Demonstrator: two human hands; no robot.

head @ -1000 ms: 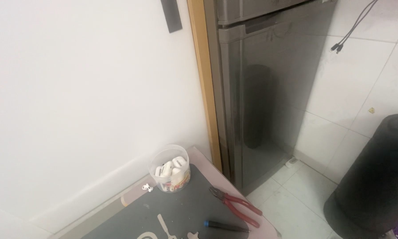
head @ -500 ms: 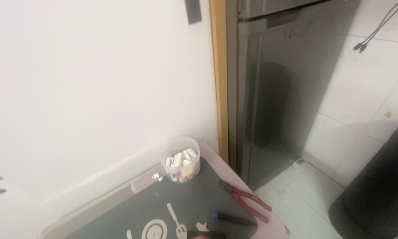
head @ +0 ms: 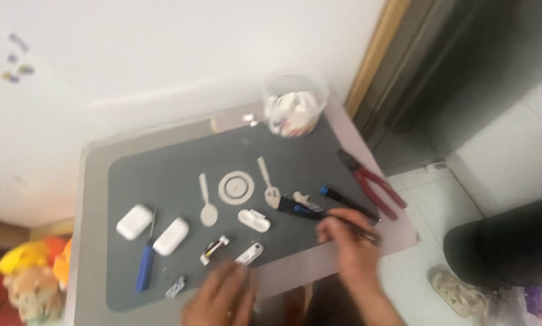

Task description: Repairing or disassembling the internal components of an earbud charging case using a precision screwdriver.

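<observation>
My right hand (head: pixel 350 242) is at the mat's front right edge, fingers closed around a dark slim tool (head: pixel 301 208) with a black and blue handle that lies across the mat. My left hand (head: pixel 219 296) hovers over the table's front edge with fingers apart and nothing in it. It is close to a small silver and white part (head: pixel 250 253). The grey mat (head: pixel 162 175) carries a white spoon (head: pixel 207 208), a white fork (head: pixel 266 181), a white ring-shaped disc (head: pixel 236 186) and a small white case (head: pixel 254 220). The picture is blurred.
Two white oblong cases (head: pixel 134 221) (head: pixel 171 236) and a blue-handled screwdriver (head: pixel 144 268) lie at the mat's left. A clear cup of white pieces (head: pixel 294 104) stands at the back, red pliers (head: pixel 370 181) and a blue-tipped pen (head: pixel 349 202) at the right. Soft toys (head: pixel 23 271) sit lower left.
The view has swung down from the wall and fridge onto the table. Both hands have come into sight, the right one on the dark tool.
</observation>
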